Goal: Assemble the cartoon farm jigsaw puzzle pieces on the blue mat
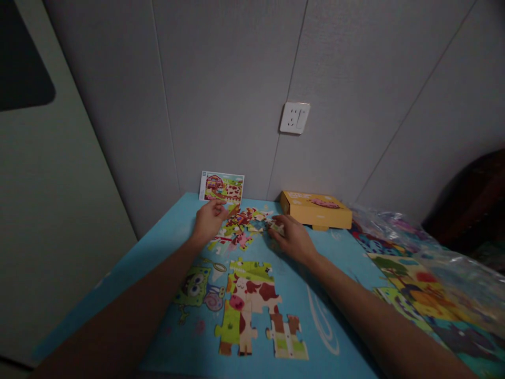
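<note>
My left hand (210,220) is at the far left of the pile of loose puzzle pieces (241,222), its thumb and fingers closed on a puzzle piece (233,210) in green and orange. To the right of the pile, my right hand (295,238) curls around a pale puzzle piece (276,227); the fingers hide part of it. Nearer to me lies a partly joined cow puzzle (249,295) with a brown-and-white cow on green. A small joined section (288,337) with brown legs and a fence lies apart at its lower right.
A picture card (221,187) of a farm scene leans on the wall behind the pile. At the back right stands a yellow box (317,210). Clear plastic wrap (398,229) and a colourful animal picture (426,284) are on the right. The blue table (158,247) has printed cartoon figures.
</note>
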`<state>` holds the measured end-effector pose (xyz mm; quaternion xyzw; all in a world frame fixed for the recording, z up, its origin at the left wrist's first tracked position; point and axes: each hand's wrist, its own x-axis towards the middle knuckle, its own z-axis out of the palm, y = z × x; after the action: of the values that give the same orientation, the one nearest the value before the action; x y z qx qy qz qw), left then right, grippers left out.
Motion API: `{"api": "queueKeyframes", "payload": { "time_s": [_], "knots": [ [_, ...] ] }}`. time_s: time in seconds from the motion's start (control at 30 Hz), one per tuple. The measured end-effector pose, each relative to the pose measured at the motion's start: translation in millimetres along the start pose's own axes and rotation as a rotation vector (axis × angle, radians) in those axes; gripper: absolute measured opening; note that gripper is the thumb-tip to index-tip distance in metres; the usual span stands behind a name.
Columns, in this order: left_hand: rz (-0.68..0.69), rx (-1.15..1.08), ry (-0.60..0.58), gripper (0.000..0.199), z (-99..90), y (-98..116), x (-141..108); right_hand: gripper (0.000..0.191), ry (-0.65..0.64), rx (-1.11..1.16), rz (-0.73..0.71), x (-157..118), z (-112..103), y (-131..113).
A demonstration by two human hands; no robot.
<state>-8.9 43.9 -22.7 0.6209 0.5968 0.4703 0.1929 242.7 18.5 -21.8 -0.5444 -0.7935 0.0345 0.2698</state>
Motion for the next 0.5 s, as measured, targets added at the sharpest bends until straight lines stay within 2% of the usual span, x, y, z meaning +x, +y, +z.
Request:
{"api": "queueKeyframes", "payload": {
  "time_s": [0.07,0.1,0.17,0.2,0.27,0.33,0.4,0.47,0.5],
  "knots": [
    [0.067,-0.109,-0.122,0.028,7.2,7,-8,0.053,0.017,0.135,-0.066,-2,2,-4],
    [0.103,-0.169,-0.217,0.026,11.4,10,-13,0.053,0.001,0.185,-0.108,-3,4,-6],
    [0.19,-0.282,-0.415,0.024,18.5,13,-21,0.035,-0.039,0.205,-0.175,-4,7,-8],
    [0.245,-0.286,-0.467,0.024,20.8,13,-24,0.027,-0.045,0.179,-0.189,-4,8,-9],
    [0.369,-0.149,-0.425,0.023,21.5,12,-24,0.024,-0.034,0.102,-0.187,-3,9,-7],
    [0.435,0.114,-0.261,0.025,18.1,7,-20,0.023,-0.025,0.035,-0.169,-1,10,-4],
    [0.361,0.374,-0.129,0.035,13.3,0,-13,0.02,-0.036,-0.026,-0.135,0,10,2],
    [0.234,0.546,-0.117,0.047,10.2,-8,-7,0.017,-0.015,-0.073,-0.071,2,11,8],
    [0.186,0.592,-0.138,0.051,9.6,-11,-5,0.022,0.004,-0.086,-0.044,2,11,10]
  ]
}}
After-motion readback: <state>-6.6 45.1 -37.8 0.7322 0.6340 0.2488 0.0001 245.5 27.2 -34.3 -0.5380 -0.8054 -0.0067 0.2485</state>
